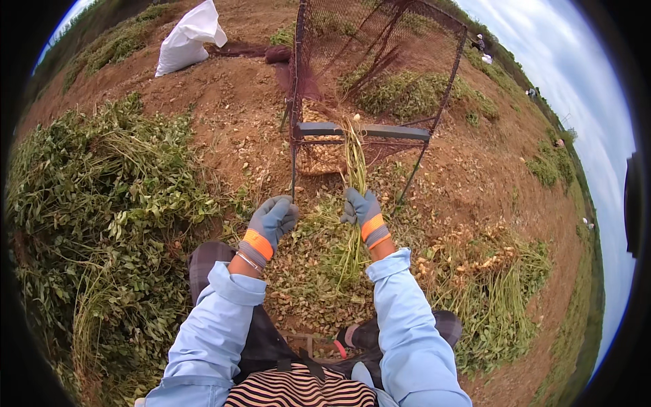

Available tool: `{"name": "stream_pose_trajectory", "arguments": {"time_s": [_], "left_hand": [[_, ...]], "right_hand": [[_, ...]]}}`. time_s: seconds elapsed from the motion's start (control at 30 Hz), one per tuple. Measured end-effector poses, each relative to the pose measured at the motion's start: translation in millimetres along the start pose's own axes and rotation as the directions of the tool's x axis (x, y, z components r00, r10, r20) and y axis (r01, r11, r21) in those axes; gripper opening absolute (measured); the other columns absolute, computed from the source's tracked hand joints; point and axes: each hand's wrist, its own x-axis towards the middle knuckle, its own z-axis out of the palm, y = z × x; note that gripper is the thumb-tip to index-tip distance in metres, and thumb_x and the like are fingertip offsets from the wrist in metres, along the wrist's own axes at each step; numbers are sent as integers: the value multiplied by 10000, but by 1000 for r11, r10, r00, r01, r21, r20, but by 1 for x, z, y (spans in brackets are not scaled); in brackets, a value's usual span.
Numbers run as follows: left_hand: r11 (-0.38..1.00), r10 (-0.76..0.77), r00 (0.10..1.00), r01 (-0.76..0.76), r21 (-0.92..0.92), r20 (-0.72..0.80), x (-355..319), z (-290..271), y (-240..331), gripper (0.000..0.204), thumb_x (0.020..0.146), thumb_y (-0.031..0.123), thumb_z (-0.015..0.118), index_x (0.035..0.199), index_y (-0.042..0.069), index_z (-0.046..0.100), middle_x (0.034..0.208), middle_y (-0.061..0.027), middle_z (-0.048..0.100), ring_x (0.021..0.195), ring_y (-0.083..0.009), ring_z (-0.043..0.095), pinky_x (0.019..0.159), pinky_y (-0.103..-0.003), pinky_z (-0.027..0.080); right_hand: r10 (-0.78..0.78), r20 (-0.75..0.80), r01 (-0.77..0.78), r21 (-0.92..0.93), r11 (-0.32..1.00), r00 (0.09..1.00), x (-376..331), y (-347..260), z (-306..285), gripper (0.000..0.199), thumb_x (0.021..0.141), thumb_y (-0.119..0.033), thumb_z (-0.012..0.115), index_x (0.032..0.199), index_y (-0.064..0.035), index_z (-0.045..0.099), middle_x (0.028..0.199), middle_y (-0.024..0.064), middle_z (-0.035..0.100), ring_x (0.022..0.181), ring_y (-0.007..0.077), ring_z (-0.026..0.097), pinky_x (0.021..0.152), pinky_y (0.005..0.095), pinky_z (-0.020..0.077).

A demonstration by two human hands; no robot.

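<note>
My right hand (361,209), in a grey glove with an orange cuff, is closed around a bundle of green plant stalks (355,159). The bundle's far end, with pale pods and roots, lies across the grey bar (380,131) of a dark mesh basket frame (380,41). My left hand (272,218), gloved the same way, is curled shut beside a thin upright rod of the frame; whether it grips anything is unclear. Pale pods (324,154) lie heaped inside the mesh below the bar.
A large heap of green uprooted plants (102,197) fills the left. Another pile with pods showing (488,271) lies at the right. A white sack (190,37) stands at the back left on brown soil. Distant people (480,42) work at the field's edge.
</note>
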Motion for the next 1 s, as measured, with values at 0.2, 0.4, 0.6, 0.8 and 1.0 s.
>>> {"name": "stream_pose_trajectory", "arguments": {"time_s": [0.2, 0.4, 0.6, 0.8, 1.0], "left_hand": [[980, 30, 978, -70, 186, 208, -5, 20, -12, 442, 837, 278, 564, 1168, 16, 433, 1082, -87, 547, 985, -186, 535, 844, -311, 434], [946, 119, 973, -172, 274, 197, -8, 16, -24, 403, 805, 312, 600, 1083, 36, 506, 907, -7, 566, 837, -94, 531, 682, -246, 436], [976, 11, 992, -38, 216, 128, -15, 15, -24, 342, 778, 222, 645, 1047, 35, 548, 921, 3, 575, 852, -89, 526, 737, -242, 414], [921, 25, 979, -101, 375, 202, -16, 19, -34, 333, 793, 229, 621, 1049, 29, 545, 949, 2, 576, 878, -93, 523, 773, -249, 412], [956, 63, 909, -173, 235, 413, -25, 26, -52, 367, 804, 188, 591, 1103, 0, 493, 994, -17, 564, 909, -105, 520, 804, -253, 415]], "right_hand": [[-193, -207, 101, -387, 916, 959, -52, 39, 25, 271, 819, -264, 560, 905, -24, 469, 522, 43, 484, 422, 145, 478, 423, 296, 403], [-256, 7, 162, -789, 593, 967, -113, 98, 35, 419, 770, -347, 571, 986, 1, 479, 716, 211, 587, 659, 361, 567, 565, 425, 429], [-468, 276, 458, -823, 336, 840, -135, 85, 32, 535, 716, -399, 623, 1047, 2, 496, 1052, 208, 532, 900, 334, 540, 709, 393, 428], [-658, 31, 455, -747, 485, 752, -121, -17, 43, 478, 731, -376, 606, 1009, 5, 528, 840, 158, 565, 777, 307, 553, 668, 388, 434], [-468, 287, 419, -884, 206, 836, -73, -22, 62, 360, 756, -326, 583, 933, -15, 540, 695, 101, 535, 607, 229, 520, 559, 339, 413]]}}
